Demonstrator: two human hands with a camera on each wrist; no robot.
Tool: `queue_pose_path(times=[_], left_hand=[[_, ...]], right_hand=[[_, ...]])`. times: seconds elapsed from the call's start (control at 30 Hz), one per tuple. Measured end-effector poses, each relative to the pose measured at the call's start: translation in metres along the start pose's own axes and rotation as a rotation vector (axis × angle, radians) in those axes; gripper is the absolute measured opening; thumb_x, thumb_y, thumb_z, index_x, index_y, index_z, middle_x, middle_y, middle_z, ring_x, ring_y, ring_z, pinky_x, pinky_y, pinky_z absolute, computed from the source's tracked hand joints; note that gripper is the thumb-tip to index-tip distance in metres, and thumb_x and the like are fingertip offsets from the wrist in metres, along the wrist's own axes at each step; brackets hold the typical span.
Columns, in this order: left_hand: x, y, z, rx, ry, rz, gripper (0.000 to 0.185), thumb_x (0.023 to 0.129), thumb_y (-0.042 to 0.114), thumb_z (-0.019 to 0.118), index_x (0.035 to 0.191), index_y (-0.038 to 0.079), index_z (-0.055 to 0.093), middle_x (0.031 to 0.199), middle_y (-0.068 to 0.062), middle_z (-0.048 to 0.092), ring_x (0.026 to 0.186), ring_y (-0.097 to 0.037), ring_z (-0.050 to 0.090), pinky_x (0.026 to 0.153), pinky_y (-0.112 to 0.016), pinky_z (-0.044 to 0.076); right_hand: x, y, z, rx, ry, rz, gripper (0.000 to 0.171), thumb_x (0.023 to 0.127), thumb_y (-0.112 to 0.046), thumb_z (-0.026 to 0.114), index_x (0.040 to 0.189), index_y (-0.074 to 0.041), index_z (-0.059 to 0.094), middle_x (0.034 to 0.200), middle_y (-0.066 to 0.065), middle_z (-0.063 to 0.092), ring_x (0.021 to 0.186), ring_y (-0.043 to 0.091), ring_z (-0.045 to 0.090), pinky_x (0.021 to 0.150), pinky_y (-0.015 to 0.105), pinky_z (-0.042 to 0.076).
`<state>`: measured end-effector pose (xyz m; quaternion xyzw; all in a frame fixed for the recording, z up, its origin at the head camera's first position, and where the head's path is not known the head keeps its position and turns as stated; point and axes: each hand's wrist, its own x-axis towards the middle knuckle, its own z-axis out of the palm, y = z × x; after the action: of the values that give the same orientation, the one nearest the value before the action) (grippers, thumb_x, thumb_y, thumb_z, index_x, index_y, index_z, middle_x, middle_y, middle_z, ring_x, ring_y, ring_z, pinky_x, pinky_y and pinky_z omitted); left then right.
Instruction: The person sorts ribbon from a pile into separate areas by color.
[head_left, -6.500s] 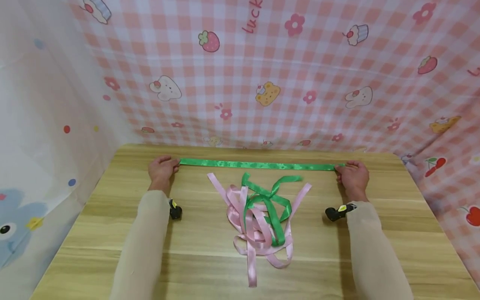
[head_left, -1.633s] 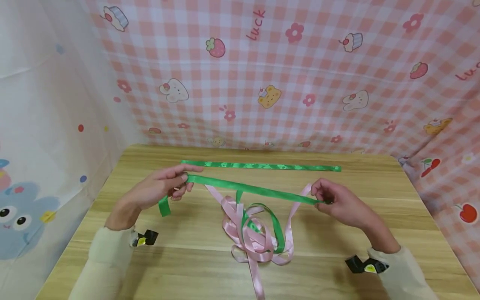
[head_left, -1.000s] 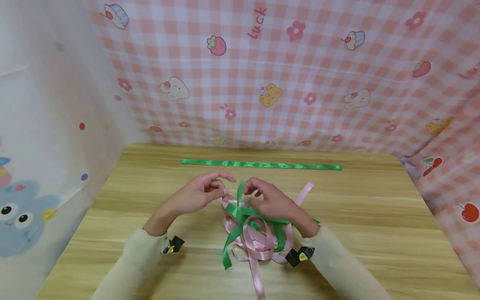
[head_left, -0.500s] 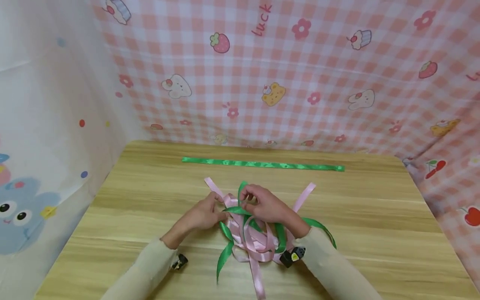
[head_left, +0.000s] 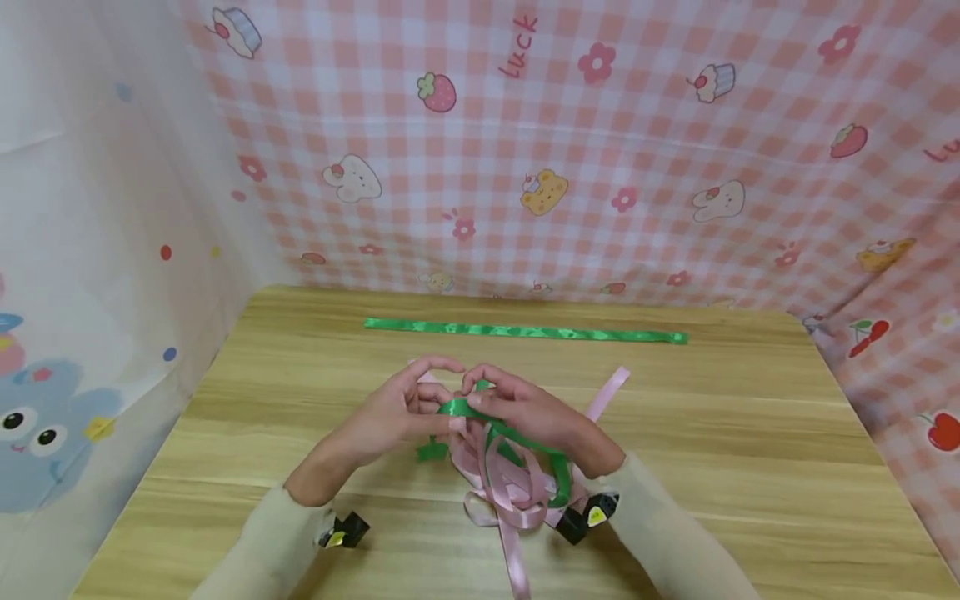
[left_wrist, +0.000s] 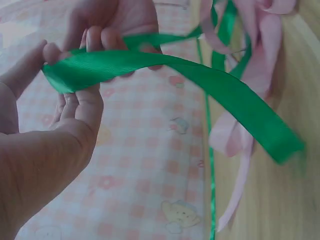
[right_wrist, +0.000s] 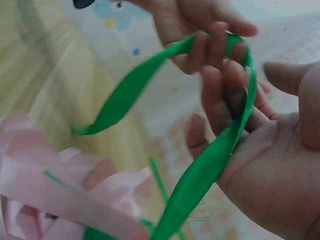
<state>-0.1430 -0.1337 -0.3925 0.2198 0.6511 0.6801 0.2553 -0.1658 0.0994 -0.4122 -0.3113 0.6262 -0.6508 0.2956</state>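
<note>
Green ribbon (head_left: 480,410) is held above the pink ribbon pile (head_left: 510,483) on the wooden surface (head_left: 750,467), gripped by left hand (head_left: 405,408) and right hand (head_left: 525,408) together. Wrist views alone show it looped over the fingers (right_wrist: 220,50); only the head view shows the straight green strip (head_left: 525,332) behind.

Bright, even light, soft shadows, head view bowed at edges, wrist views motion-blurred, backgrounds unfocused

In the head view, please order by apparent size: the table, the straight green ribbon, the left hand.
1. table
2. straight green ribbon, long but thin
3. left hand; nearer the camera, so this rank is unsure
</note>
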Motion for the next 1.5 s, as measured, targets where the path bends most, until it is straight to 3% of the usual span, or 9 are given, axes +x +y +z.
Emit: queue_pose_path(times=[0.17, 0.3, 0.5, 0.67, 0.87, 1.07, 1.17, 1.3, 1.5], left_hand=[[-0.014, 0.015, -0.011, 0.008, -0.034, -0.017, 0.047, 0.098, 0.006, 0.061, 0.14, 0.008, 0.041, 0.091, -0.002, 0.069, 0.067, -0.012, 0.059, 0.067, -0.025, 0.051], [-0.027, 0.025, -0.023, 0.067, -0.056, -0.003, 0.045, 0.096, 0.001, 0.061, 0.138, 0.003, 0.045, 0.095, -0.004, 0.071, 0.07, -0.013, 0.061, 0.068, -0.027, 0.054], [-0.046, 0.033, -0.05, 0.219, 0.024, -0.018, 0.04, 0.093, 0.003, 0.066, 0.131, 0.001, 0.052, 0.09, -0.003, 0.071, 0.066, -0.014, 0.06, 0.064, -0.028, 0.054], [-0.058, 0.032, -0.074, 0.28, 0.082, -0.007, 0.033, 0.094, 0.005, 0.066, 0.125, 0.003, 0.055, 0.087, -0.003, 0.07, 0.063, -0.015, 0.056, 0.059, -0.029, 0.052], [-0.067, 0.024, -0.105, 0.308, 0.06, 0.023, 0.034, 0.097, 0.002, 0.059, 0.131, 0.0, 0.053, 0.094, -0.001, 0.071, 0.072, -0.018, 0.062, 0.065, -0.029, 0.053], [-0.068, 0.012, -0.12, 0.358, 0.207, -0.06, 0.027, 0.096, 0.013, 0.065, 0.123, 0.012, 0.058, 0.084, 0.004, 0.069, 0.069, -0.017, 0.059, 0.07, -0.03, 0.05], [-0.069, 0.006, -0.128, 0.321, 0.212, -0.041, 0.025, 0.098, 0.011, 0.062, 0.123, 0.012, 0.058, 0.086, 0.005, 0.069, 0.071, -0.016, 0.06, 0.074, -0.03, 0.052], [-0.071, 0.0, -0.139, 0.25, 0.22, -0.034, 0.027, 0.099, 0.008, 0.059, 0.126, 0.014, 0.057, 0.09, 0.004, 0.071, 0.076, -0.013, 0.065, 0.078, -0.029, 0.055], [-0.068, -0.011, -0.152, 0.085, 0.363, -0.075, 0.029, 0.098, 0.006, 0.062, 0.123, 0.017, 0.052, 0.087, 0.005, 0.071, 0.077, -0.01, 0.065, 0.078, -0.024, 0.055]], right_hand=[[-0.016, -0.018, -0.006, -0.006, 0.022, -0.161, 0.014, 0.103, -0.003, 0.049, 0.111, 0.005, 0.04, 0.075, 0.001, 0.049, 0.066, 0.017, 0.044, 0.065, 0.025, 0.042], [-0.038, -0.035, -0.019, -0.06, 0.077, -0.21, 0.011, 0.101, 0.001, 0.051, 0.11, -0.004, 0.046, 0.074, -0.002, 0.047, 0.067, 0.015, 0.04, 0.064, 0.023, 0.039], [-0.079, -0.052, -0.048, -0.189, 0.15, -0.244, 0.022, 0.1, 0.006, 0.048, 0.113, -0.012, 0.049, 0.081, -0.002, 0.053, 0.072, 0.017, 0.046, 0.063, 0.03, 0.042], [-0.116, -0.058, -0.072, -0.228, 0.153, -0.216, 0.026, 0.098, 0.011, 0.045, 0.114, -0.01, 0.048, 0.077, 0.002, 0.052, 0.063, 0.02, 0.038, 0.055, 0.037, 0.032], [-0.155, -0.055, -0.101, -0.245, 0.143, -0.159, 0.026, 0.098, 0.015, 0.043, 0.115, -0.005, 0.049, 0.074, 0.006, 0.046, 0.059, 0.024, 0.032, 0.052, 0.039, 0.028], [-0.186, -0.048, -0.122, -0.295, 0.274, -0.044, 0.02, 0.1, 0.009, 0.047, 0.111, -0.007, 0.052, 0.08, -0.001, 0.058, 0.062, 0.024, 0.046, 0.052, 0.037, 0.04], [-0.197, -0.042, -0.131, -0.303, 0.289, -0.037, 0.019, 0.099, 0.011, 0.046, 0.11, -0.005, 0.052, 0.08, 0.001, 0.059, 0.063, 0.025, 0.048, 0.054, 0.036, 0.045], [-0.21, -0.033, -0.145, -0.295, 0.267, -0.046, 0.018, 0.099, 0.013, 0.044, 0.108, -0.001, 0.05, 0.075, 0.004, 0.052, 0.062, 0.028, 0.039, 0.053, 0.04, 0.036], [-0.225, -0.02, -0.165, -0.259, 0.273, -0.064, 0.019, 0.099, 0.015, 0.039, 0.109, 0.002, 0.048, 0.077, 0.005, 0.05, 0.066, 0.026, 0.039, 0.058, 0.038, 0.032]])
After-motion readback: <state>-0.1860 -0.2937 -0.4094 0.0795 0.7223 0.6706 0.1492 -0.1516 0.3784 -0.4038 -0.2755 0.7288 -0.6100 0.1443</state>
